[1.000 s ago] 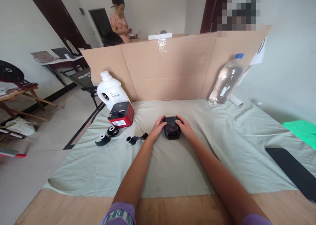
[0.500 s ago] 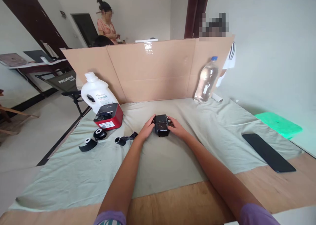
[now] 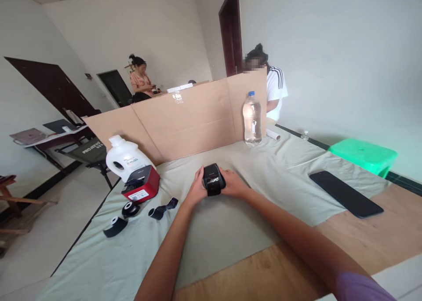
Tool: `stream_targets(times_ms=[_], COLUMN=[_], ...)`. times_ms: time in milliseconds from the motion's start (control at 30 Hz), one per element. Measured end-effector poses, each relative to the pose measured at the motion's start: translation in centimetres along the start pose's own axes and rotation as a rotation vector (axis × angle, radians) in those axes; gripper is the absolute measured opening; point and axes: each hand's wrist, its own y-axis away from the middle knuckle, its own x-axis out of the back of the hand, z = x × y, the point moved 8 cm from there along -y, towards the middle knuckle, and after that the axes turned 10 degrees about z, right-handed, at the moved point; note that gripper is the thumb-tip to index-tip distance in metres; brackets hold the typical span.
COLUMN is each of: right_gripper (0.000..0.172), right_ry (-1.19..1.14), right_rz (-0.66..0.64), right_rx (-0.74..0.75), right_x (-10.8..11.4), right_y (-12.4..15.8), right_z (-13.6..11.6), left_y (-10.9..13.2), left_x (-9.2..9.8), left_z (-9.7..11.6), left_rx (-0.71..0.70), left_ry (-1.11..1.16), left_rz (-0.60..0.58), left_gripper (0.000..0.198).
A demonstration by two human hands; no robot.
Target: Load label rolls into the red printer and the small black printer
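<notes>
In the middle of the cloth (image 3: 231, 230), my left hand (image 3: 198, 187) and my right hand (image 3: 233, 183) are closed on the two sides of a small black boxy device (image 3: 211, 172). A glossy dark band or cover runs down its front; its exact kind is hard to make out. Left of my left hand lies a curled black strip (image 3: 163, 209). Further left are two black rolls with white cores, one roll (image 3: 131, 208) beside the red and black box-shaped device (image 3: 141, 184) and another roll (image 3: 115, 227) nearer me.
A white jug (image 3: 127, 158) stands behind the red device. Cardboard (image 3: 191, 120) walls off the back, with a water bottle (image 3: 252, 120) and a white tube (image 3: 273, 134) at its right. A dark flat slab (image 3: 346, 194) lies right; beyond is a green stool (image 3: 364, 153). Two people are behind the cardboard.
My view has tilted and shifted. Both hands now wrap more closely around the black device, and its top looks tipped more toward me. The surrounding objects keep their places on the cloth.
</notes>
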Motion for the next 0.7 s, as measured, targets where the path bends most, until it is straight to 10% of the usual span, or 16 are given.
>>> stream_targets(times_ms=[333,467,700], right_gripper=[0.097,0.096,0.089], right_ry=[0.086,0.099,0.198], right_rz=[0.221,0.219,0.165], right_rx=[-0.307,-0.4,-0.472], right_x=[17.1,18.1,16.2], right_y=[0.7,2.3,3.9], right_z=[16.6,21.3,24.5], left_y=[-14.3,-16.5,-16.7], left_x=[-18.3,-23.6,-26.7], left_z=[8.8,8.6,6.9], left_rx=[-0.11,-0.106,-0.054], left_ry=[0.178,0.189,0.193], left_rz=[-0.108,-0.166,-0.193], left_gripper=[0.125,0.124,0.125])
